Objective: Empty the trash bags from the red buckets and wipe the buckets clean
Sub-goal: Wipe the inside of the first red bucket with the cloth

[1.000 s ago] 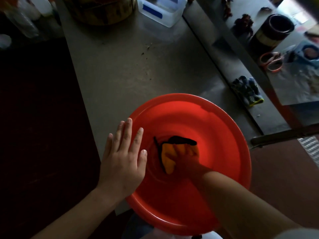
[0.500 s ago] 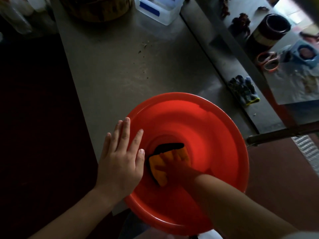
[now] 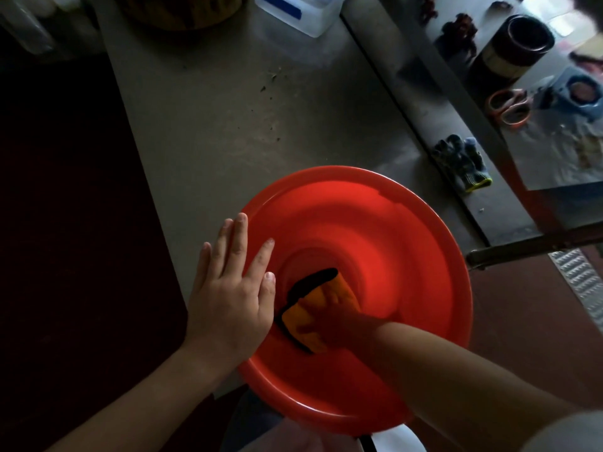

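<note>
1. Where the left hand (image 3: 228, 298) meets the red bucket (image 3: 375, 216), its fingers (image 3: 242, 236) lie straight and slightly fanned over the bucket's left rim. The forefinger and thumb reach over the inside, the palm rests on the rim, and the hand holds nothing.
2. Right hand (image 3: 329, 321): down inside the bucket, at the bottom. Its fingers are stretched over one folded cloth (image 3: 342, 283), with the thumb splayed to the near-left. The hand presses the cloth down rather than bunching it. The light there is dim and red, so fingertip detail is poor.
3. Cloth: orange, with a black edge showing on its far and left sides. It lies left of centre in the bottom of the bucket.
4. Buckets in view: one. It stands at the near end of a grey table (image 3: 228, 109).
5. Beyond the bucket, at the table's far end: one clear plastic box (image 3: 300, 11) with a blue label. A scatter of dark crumbs (image 3: 270, 83) lies between the box and the bucket.
6. Right of the bucket, on a ledge: one pair of work gloves (image 3: 463, 164), near the rim but apart from it.
7. Farther right and beyond the bucket:
   - one pair of orange-handled scissors (image 3: 509, 106)
   - one dark cylindrical tub (image 3: 515, 44)
8. Just off the bucket's right rim: one dark metal bar (image 3: 535, 246).
</note>
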Motion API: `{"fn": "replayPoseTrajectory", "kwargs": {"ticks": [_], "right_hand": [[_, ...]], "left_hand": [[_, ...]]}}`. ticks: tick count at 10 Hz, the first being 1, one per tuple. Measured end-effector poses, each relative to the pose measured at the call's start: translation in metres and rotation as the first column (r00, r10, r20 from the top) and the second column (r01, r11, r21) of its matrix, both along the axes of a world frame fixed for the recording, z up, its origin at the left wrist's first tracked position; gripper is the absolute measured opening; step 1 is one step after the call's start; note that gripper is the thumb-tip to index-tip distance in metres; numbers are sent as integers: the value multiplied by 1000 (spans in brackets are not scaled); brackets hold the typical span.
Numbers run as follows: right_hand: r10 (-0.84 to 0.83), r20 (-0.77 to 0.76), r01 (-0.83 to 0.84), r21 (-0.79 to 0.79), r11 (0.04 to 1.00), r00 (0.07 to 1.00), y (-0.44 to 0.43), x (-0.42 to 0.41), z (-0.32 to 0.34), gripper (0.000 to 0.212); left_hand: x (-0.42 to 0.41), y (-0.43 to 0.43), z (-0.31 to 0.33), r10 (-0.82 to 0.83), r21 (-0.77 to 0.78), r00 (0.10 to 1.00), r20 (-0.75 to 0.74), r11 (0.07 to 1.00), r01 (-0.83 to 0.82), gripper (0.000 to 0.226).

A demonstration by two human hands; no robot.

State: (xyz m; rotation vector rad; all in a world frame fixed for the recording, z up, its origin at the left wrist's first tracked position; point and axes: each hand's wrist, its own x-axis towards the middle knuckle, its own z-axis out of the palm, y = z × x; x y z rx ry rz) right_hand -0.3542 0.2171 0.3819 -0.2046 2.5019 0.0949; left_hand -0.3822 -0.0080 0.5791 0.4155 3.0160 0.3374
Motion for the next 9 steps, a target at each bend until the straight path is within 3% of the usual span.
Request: {"fn": "replayPoseTrajectory", "kwargs": {"ticks": [1,3,4,5,6,7,9], "right_hand": [[363,151,-351,-99,931,919,-21,-9,0,62],[112,-193,-138,-127,982,975,-43,-42,21,73],[220,-287,-263,-120,957,932,-35,-37,31,73],[444,-124,-455,-73,888,887,-15,-7,17,64],[531,-41,-530,-161,833,847,1,-9,1,62],[586,63,-580,-89,809,808,12,-33,-7,60],[325,199,-340,47,939,925,8,-75,-13,69]], "left_hand": [[-1,-1,1,-5,7,1000,-1,1000,5,55],[-1,0,-1,1,22,1000,-10,1000,0,54],[-1,0,-1,3,22,1000,-8,1000,-3,54],[-1,-1,-1,7,14,1000,-10,1000,-7,54],[0,-2,-1,-5,16,1000,-12,1000,5,54],[0,-2,-2,-12,17,1000,-7,1000,12,54],[-2,-2,-2,-13,14,1000,-9,1000,13,53]]}}
